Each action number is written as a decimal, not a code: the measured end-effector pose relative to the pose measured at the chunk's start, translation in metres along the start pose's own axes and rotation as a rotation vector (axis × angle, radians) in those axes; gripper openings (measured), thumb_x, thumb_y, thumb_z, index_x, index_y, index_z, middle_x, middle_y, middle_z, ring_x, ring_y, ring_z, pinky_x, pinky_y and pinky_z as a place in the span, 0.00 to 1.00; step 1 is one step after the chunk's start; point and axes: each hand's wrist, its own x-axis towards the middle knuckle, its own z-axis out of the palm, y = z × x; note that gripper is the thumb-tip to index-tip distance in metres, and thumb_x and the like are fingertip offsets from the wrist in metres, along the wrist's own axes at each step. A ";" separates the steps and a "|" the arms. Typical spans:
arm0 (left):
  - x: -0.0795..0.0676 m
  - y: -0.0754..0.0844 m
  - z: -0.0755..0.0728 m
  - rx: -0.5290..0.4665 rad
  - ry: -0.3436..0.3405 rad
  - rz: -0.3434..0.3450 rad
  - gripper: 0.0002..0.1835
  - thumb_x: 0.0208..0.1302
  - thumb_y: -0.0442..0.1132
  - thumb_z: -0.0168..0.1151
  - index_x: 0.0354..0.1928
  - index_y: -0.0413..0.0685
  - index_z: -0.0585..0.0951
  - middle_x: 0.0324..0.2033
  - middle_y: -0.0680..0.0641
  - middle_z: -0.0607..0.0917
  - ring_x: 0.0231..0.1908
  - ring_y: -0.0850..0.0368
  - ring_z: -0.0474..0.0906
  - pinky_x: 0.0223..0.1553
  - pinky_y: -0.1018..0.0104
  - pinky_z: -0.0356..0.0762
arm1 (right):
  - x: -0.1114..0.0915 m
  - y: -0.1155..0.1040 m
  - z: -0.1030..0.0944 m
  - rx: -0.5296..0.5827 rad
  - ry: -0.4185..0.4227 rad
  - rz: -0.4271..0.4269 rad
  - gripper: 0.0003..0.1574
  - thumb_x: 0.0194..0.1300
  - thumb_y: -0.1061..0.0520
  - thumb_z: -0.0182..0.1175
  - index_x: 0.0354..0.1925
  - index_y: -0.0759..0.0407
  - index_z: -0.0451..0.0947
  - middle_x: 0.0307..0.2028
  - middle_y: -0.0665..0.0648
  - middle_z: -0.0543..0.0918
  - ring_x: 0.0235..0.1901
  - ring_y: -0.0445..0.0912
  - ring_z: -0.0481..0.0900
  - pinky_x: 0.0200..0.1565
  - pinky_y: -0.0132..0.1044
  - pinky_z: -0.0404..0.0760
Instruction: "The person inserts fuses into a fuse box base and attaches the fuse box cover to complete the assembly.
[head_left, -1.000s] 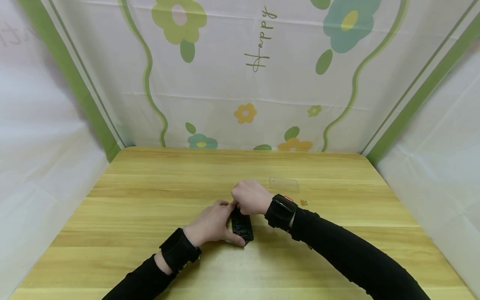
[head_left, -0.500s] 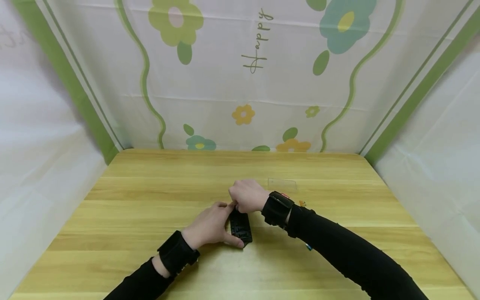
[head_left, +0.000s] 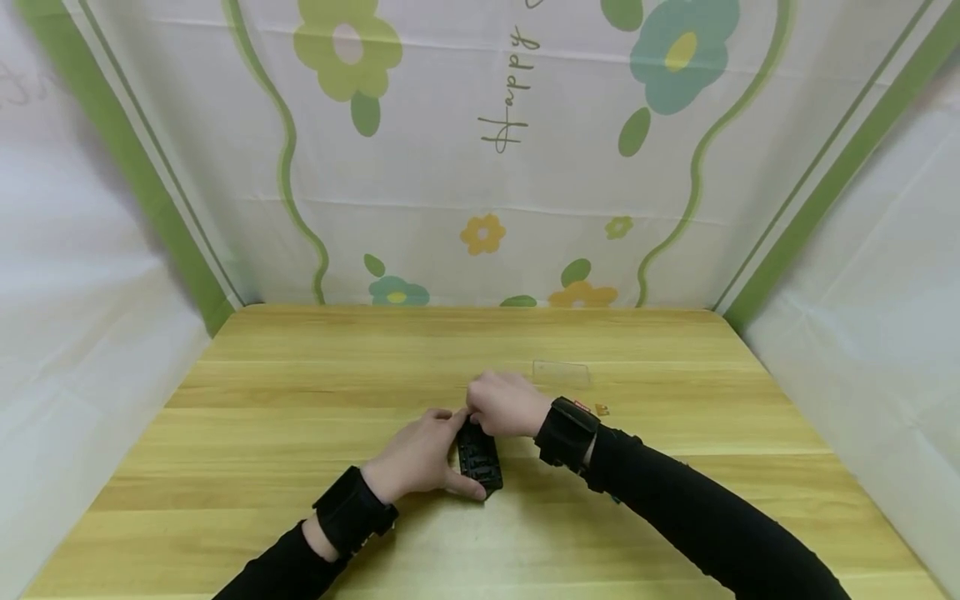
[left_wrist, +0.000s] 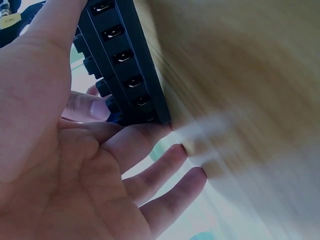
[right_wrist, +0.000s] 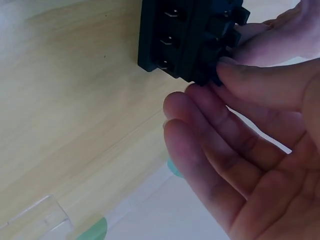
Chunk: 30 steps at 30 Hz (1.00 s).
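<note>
A black fuse box (head_left: 480, 462), a long block with a row of metal terminals along its side, stands on the wooden table. My left hand (head_left: 416, 454) holds it lengthwise, thumb at the near end and fingers at the far end. In the left wrist view the terminals of the fuse box (left_wrist: 122, 56) face the camera. My right hand (head_left: 506, 404) is over the far end, and its thumb (right_wrist: 250, 82) and index finger pinch a small dark blue blade fuse (right_wrist: 216, 77) there. The fuse is mostly covered by the fingers.
A clear plastic cover (head_left: 561, 373) lies beyond the right hand. Small orange blade fuses (head_left: 602, 409) are to the right of the right wrist. A small blue-green piece (head_left: 616, 500) peeks out under the right sleeve. A patterned cloth (head_left: 480, 167) closes off the table's back.
Both hands keep their places on the fuse box. The right hand and wrist have shifted slightly, and the whole head view has moved a little.
</note>
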 end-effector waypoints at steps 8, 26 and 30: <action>0.002 0.000 0.002 0.021 0.004 -0.006 0.63 0.41 0.73 0.66 0.73 0.42 0.56 0.56 0.35 0.74 0.56 0.41 0.70 0.48 0.55 0.72 | 0.004 0.003 -0.004 0.028 -0.009 -0.001 0.19 0.59 0.60 0.65 0.15 0.48 0.72 0.15 0.44 0.66 0.16 0.37 0.60 0.19 0.28 0.55; 0.001 -0.003 0.004 0.038 0.024 0.016 0.64 0.40 0.74 0.65 0.73 0.40 0.56 0.55 0.37 0.74 0.54 0.44 0.72 0.46 0.59 0.73 | 0.012 0.006 -0.007 0.020 -0.047 -0.065 0.29 0.57 0.63 0.63 0.13 0.49 0.56 0.16 0.46 0.48 0.17 0.39 0.48 0.21 0.30 0.48; 0.000 -0.003 0.004 0.040 0.025 0.014 0.64 0.40 0.74 0.66 0.72 0.39 0.56 0.54 0.36 0.75 0.54 0.43 0.71 0.46 0.59 0.73 | 0.013 0.004 -0.007 0.008 -0.036 -0.077 0.30 0.56 0.64 0.63 0.12 0.49 0.55 0.16 0.46 0.47 0.17 0.39 0.46 0.21 0.30 0.47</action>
